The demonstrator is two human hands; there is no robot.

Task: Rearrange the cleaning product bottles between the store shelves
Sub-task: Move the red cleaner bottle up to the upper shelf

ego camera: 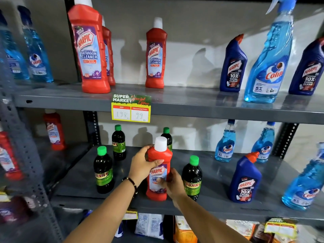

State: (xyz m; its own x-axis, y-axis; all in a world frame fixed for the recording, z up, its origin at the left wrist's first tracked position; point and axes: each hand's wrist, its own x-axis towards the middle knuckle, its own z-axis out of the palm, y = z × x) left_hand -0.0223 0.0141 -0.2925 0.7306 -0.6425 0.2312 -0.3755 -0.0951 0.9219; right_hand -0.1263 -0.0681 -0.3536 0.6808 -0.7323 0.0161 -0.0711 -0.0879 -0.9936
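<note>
On the lower shelf (219, 179), the nearest hazard to the left is a dark green-capped bottle (103, 171) standing just beside the left forearm, so a sideways swing of that arm could knock it over. The left hand (142, 165) is curled around the shoulder of the red Harpic bottle (158, 172), thumb across the front below the white cap, and the right hand (172, 185) is wrapped around the bottle's lower right side with fingers over the label. The bottle stands upright near the shelf's front edge; whether its base rests fully on the shelf I cannot tell. If it is set down too far forward, it could tip off the edge. Just to the right, a second dark bottle (192, 178) is close behind the right hand, and pulling that hand back carelessly could topple it. Further right, the blue Harpic bottle (245, 181) stands well apart and looks safe.
</note>
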